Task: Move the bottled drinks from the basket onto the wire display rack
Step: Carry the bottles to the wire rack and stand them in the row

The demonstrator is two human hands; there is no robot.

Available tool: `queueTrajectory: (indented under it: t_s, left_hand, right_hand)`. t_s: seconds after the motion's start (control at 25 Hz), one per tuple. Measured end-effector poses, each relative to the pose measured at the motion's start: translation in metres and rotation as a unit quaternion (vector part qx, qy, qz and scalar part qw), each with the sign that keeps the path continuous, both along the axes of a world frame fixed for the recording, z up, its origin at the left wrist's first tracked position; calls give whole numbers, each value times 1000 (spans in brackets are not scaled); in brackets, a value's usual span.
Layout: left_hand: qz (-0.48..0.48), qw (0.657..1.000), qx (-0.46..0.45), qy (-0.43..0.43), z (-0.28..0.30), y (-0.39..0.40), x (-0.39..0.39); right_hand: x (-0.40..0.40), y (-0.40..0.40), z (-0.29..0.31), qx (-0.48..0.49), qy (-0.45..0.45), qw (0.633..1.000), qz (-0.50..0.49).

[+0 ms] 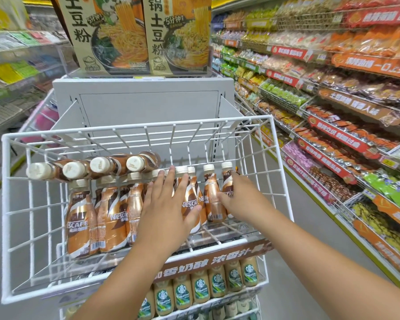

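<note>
The white wire display rack [134,131] stands in front of me, holding brown and gold Nescafe bottles [83,218] upright on its shelf. Several more bottles [97,166] lie on their sides on top at the back left. My left hand [169,209] lies flat with straight fingers against the upright bottles in the middle, its thumb beside one Nescafe bottle [189,204]. My right hand [240,197] reaches to the two bottles at the right and grips the rightmost bottle [226,179]. No basket is in view.
Below the rack's shelf stands a row of pale Starbucks bottles [203,287]. Noodle packs [139,35] sit on top behind the rack. Long snack shelves [333,125] run along the right of the aisle, and more shelves [12,72] on the left.
</note>
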State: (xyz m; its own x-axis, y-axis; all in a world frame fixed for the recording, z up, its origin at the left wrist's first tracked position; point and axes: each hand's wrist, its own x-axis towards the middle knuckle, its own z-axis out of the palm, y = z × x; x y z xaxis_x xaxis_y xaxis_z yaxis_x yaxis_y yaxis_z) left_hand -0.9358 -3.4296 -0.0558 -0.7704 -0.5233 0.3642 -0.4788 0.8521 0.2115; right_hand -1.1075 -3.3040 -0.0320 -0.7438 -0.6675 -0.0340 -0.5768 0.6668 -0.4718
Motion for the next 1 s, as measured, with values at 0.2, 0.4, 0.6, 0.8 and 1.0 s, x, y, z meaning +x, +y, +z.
queueTrajectory:
  t_s: [0.2, 0.4, 0.6, 0.8, 1.0]
  left_hand:
    - [-25, 999, -24, 0, -1, -9, 3]
    - [-42, 999, -20, -24, -3, 0, 17]
    - [-48, 998, -43, -17, 12, 41, 32]
    - [-77, 995, -70, -7, 23, 122, 37]
    - [-122, 989, -77, -9, 15, 230, 48]
  right_hand:
    - [45, 16, 6, 18, 162, 980, 114]
    - [64, 37, 1, 58, 210, 971, 99]
    - [83, 89, 4, 23, 228, 970, 80]
    - [106, 184, 12, 3, 239, 970, 46]
    - [123, 296, 0, 25, 234, 972, 0]
